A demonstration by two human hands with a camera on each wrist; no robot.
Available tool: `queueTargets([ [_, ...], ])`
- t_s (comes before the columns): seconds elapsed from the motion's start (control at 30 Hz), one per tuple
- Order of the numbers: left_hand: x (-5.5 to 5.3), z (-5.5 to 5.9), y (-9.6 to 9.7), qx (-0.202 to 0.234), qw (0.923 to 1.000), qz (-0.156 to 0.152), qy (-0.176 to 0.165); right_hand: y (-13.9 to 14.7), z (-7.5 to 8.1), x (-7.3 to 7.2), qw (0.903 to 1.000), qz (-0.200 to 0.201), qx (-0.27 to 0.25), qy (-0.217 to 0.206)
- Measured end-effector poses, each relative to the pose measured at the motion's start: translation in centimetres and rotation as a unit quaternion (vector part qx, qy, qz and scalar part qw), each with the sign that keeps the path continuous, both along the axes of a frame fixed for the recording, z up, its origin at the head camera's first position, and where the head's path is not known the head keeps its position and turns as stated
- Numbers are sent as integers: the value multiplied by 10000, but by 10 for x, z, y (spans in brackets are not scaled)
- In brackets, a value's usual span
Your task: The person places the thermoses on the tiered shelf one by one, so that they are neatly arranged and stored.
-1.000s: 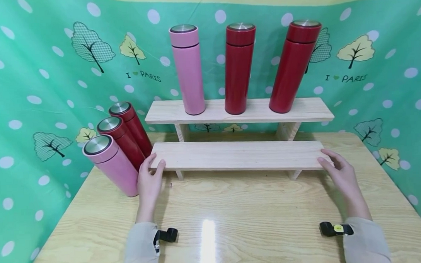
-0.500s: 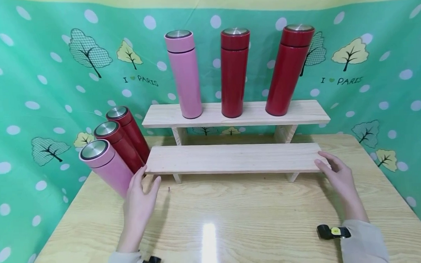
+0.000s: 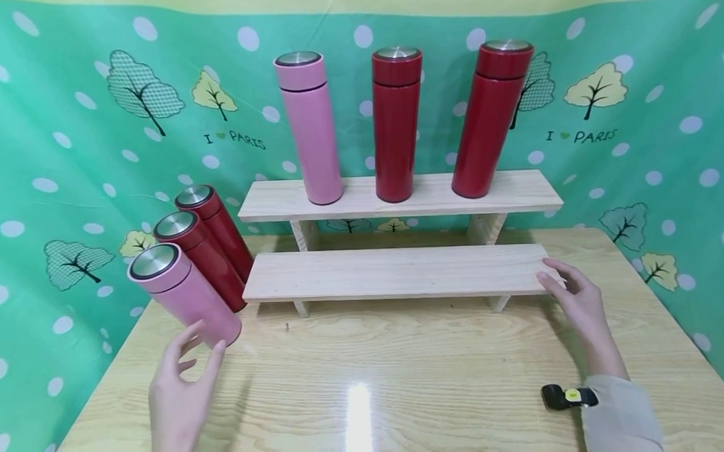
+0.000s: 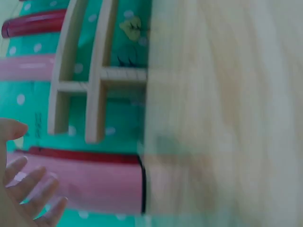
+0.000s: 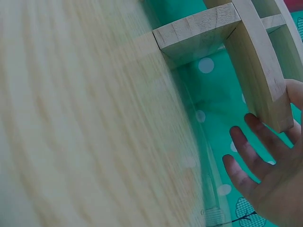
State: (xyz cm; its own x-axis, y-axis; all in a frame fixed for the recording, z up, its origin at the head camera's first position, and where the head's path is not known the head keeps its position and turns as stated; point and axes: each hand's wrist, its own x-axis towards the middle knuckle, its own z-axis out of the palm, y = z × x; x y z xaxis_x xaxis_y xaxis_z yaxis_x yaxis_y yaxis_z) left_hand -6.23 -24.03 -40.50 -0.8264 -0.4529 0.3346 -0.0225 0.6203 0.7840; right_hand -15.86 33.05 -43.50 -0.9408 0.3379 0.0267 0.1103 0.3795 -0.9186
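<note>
In the head view my left hand (image 3: 182, 392) is over the table at the lower left, thumb and fingers parted, holding nothing. Its fingertips are close to the base of a pink thermos bottle (image 3: 187, 295), which also shows beyond the hand in the left wrist view. Two dark red thermos bottles (image 3: 218, 228) stand behind that one. My right hand (image 3: 580, 305) holds the right end of the lower wooden shelf (image 3: 393, 273), thumb and index finger over its top. In the right wrist view the other fingers (image 5: 246, 151) spread below the board.
On the upper wooden shelf (image 3: 253, 200) stand one pink bottle (image 3: 311, 138) and two dark red bottles (image 3: 397, 131). A green printed cloth (image 3: 169, 26) hangs behind and beside the wooden table (image 3: 433, 383). The lower shelf's left end is close to the bottles on the table.
My left hand has let go of the lower shelf's left end and moved left and toward me, to the front of the pink bottle. My right hand has stayed at the shelf's right end.
</note>
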Motion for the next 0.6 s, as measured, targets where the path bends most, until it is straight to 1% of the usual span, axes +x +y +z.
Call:
queueTargets([
  [0.07,1,-4,-8,54,9998,132,125,0,0,-1,10000,-28,26,15],
  [0.13,2,-6,-15,118,9995,256,161,-1,0,-1,10000,-50,44,17],
  [0.23,0,-7,-22,179,9991,392,23,0,-1,-1,10000,-50,16,36],
  [0.37,-4,-2,-26,351,9978,418,-387,1,0,-1,10000,-57,-39,44],
  [0.43,-7,1,-27,444,9969,384,-523,0,0,-2,9999,-62,-72,32],
  [0.5,-11,2,-28,549,9963,344,-566,0,0,-2,9999,-54,-108,8],
  [0.6,-19,2,-32,714,9960,254,-483,0,-2,-3,9999,-65,-142,-42],
])
